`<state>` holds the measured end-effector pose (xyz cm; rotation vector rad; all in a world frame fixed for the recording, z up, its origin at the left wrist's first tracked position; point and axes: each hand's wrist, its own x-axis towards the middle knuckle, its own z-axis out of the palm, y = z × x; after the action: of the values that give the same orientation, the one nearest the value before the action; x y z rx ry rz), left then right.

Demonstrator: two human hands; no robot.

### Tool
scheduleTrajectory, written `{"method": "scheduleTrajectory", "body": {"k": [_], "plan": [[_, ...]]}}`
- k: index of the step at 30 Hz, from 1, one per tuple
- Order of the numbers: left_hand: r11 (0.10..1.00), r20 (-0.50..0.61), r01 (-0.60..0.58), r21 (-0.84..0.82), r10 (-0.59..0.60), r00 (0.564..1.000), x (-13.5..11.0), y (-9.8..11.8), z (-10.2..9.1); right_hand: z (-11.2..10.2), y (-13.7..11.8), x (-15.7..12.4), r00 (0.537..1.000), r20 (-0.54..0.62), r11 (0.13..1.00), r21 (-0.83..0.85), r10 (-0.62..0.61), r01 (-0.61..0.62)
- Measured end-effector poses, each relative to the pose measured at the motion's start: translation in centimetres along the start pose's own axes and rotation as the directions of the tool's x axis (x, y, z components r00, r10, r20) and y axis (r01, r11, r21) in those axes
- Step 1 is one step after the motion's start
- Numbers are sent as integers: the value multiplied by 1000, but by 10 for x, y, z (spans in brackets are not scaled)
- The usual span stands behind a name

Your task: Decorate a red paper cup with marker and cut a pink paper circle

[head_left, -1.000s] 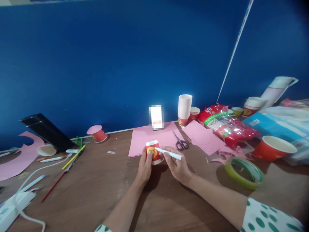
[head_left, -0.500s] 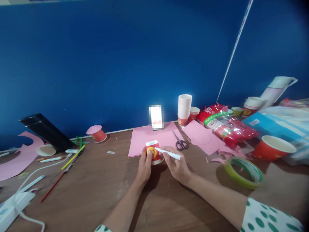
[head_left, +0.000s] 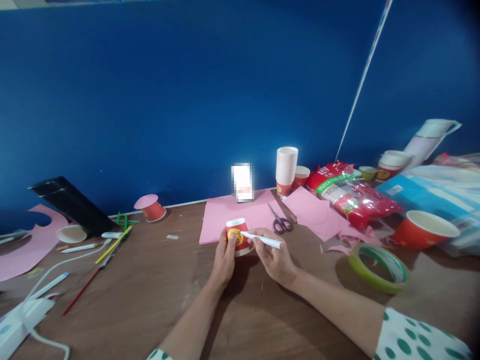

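Much open tabletop (head_left: 161, 285) (left of cup (head_left: 240, 244))

Moderate, fairly even light covers the table (head_left: 150, 300), with the source out of view, while a paler glow spreads on the blue wall (head_left: 187, 100) around the blown-out, pixelated white rectangle (head_left: 243, 182) at the table's back edge. Soft shadows darken the wood between the forearms (head_left: 337, 302) and left of the tape roll (head_left: 377, 284), and glare streaks the red plastic bag (head_left: 352, 195). Everything looks slightly soft, smearing and stretching toward the table's right end, where the pitcher (head_left: 427, 142) leans, and the upper right corner falls black.
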<state>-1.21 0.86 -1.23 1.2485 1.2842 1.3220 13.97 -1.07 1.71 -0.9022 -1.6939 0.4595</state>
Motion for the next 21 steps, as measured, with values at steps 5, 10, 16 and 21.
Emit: {"method": "scheduleTrajectory", "body": {"k": [5, 10, 16, 21], "plan": [[999, 3, -19, 43, 19, 1000, -1, 1, -1, 0, -1, 0, 1000, -9, 1000, -4, -6, 6], [997, 5, -25, 76, 24, 1000, -1, 2, -1, 0, -1, 0, 1000, -1, 1000, 0, 17, -17], [998, 13, -20, 61, 19, 1000, 0, 0, -1, 1, 1, -2, 999, 3, 998, 32, 50, -50], [998, 21, -6, 60, 5, 1000, 0, 0, -1, 2, 4, -4, 996, -40, 991, 110, 82, -77]]}}
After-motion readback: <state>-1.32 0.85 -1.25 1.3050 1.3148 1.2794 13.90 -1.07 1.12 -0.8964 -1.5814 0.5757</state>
